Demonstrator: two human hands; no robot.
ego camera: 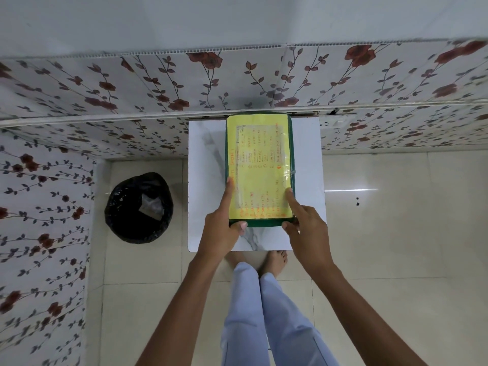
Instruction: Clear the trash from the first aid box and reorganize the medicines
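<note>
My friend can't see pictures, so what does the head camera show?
Two hands, left hand and right hand, grip the near end of a closed green box with a yellow label, on a small white table. A black-lined bin stands on the floor to the left.

I am looking through a single wide-angle camera worn on the person's head, and it is pointing forward and steeply down. It is sitting close above the small marble-patterned worktop [208, 180], which is filling the middle of the frame, with both forearms reaching up from the bottom edge. The wide lens is bending the floral wall tiles [158, 83] at the top and taking in the tiled floor [396, 233] and the black-lined bin [139, 207] to the left. No second view is overlapping with it.
</note>
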